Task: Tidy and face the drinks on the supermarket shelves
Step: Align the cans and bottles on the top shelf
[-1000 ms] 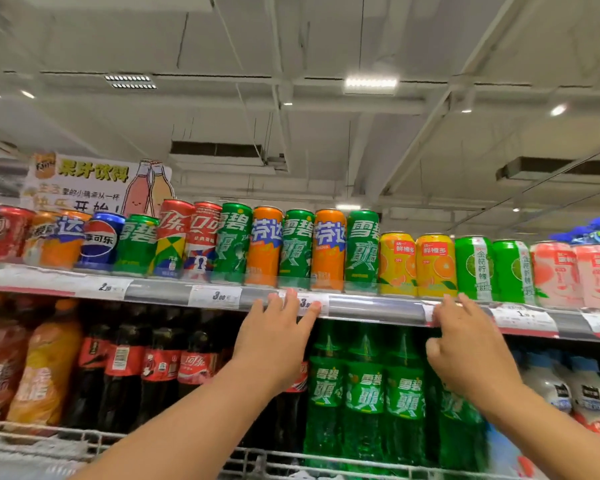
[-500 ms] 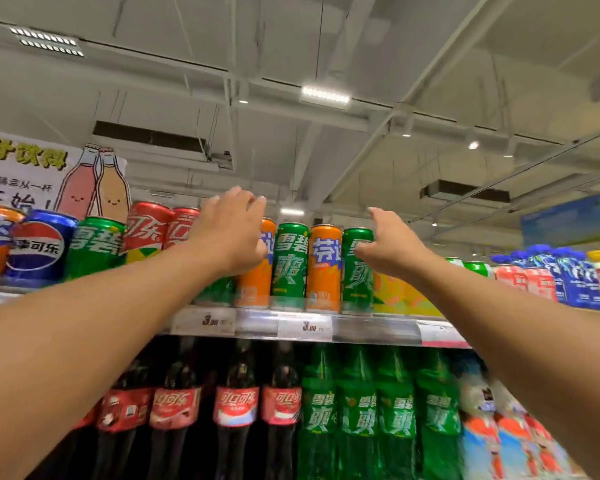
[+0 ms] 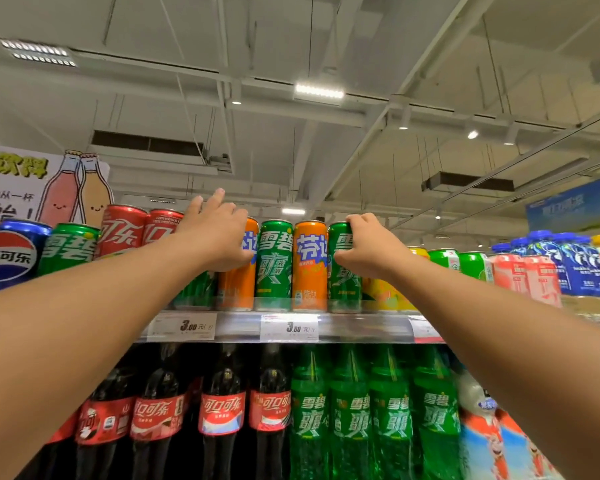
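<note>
Ceiling: white-painted panels and crossing beams [image 3: 326, 36], hung with thin wires. Lighting: rectangular white LED ceiling lamp [image 3: 318, 92], lit; a second LED strip lamp [image 3: 39, 53] at upper left; small round spotlights [image 3: 472, 134]. Ventilation: dark slotted rectangular air vents [image 3: 146, 144]. Signage: white cardboard juice sign with cartoon bottles [image 3: 73, 188], left; blue hanging banner [image 3: 568, 206], right.

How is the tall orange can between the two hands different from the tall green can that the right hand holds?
The tall orange can is free, with its whole blue-lettered front showing; the tall green can is gripped near its top by the right hand, whose fingers hide part of its label. The orange can stands one place further left. Both are slim, upright, of like height, at the front edge of the top shelf.
</note>
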Tool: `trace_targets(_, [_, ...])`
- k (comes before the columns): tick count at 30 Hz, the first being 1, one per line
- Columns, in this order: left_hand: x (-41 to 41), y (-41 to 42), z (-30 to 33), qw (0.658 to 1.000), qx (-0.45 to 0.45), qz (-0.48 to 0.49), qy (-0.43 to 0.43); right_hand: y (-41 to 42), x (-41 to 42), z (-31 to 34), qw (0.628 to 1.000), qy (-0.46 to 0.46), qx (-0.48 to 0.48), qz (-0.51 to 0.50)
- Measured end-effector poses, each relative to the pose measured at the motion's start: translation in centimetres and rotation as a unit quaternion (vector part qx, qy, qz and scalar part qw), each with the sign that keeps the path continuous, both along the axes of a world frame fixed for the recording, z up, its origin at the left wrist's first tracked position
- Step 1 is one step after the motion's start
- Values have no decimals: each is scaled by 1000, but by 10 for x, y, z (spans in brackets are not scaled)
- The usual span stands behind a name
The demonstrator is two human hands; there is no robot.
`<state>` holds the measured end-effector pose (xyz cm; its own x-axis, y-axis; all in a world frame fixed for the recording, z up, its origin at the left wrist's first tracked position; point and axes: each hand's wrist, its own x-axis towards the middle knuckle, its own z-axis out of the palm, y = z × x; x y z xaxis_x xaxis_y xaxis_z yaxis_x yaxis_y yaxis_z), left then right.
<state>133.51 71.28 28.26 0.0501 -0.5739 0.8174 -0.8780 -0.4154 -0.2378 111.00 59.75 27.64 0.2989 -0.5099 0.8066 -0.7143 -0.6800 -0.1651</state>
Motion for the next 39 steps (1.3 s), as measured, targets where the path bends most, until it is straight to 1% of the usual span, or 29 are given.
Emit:
trace_targets(7, [2,-2,-2,999,-24,-22,24,4,1,0,1000,-13,13,3])
trace_targets(12, [0,4,0,993,-64,-87,46,8,0,1,999,-39,-6,19])
trace_targets(18, [-6,13,-5,981,-126,-138,43,16,-3,-1,997,-75,-6,33])
trace_targets(22, [-17,17,-15,969,-148,-194,45,18,-5,-6,991,-111,-7,77])
trace_targets(27, [-32,29,-34,920,-155,-348,97,27,-9,-20,988,-112,-69,84])
trace_targets(31, [-36,50,-21,887,-218,-394,102,47,-15,-23,979,-118,-133,101])
trace_targets(33, [-34,64,-14,882,-227,-400,108,63,-20,-13,971,-125,-173,108])
trace_targets(35, [-29,78,-14,885,-217,-397,112,83,-23,2,965,-128,-203,105])
trace_targets(39, [-10,101,-32,895,-190,-380,134,118,-14,24,956,-131,-224,134])
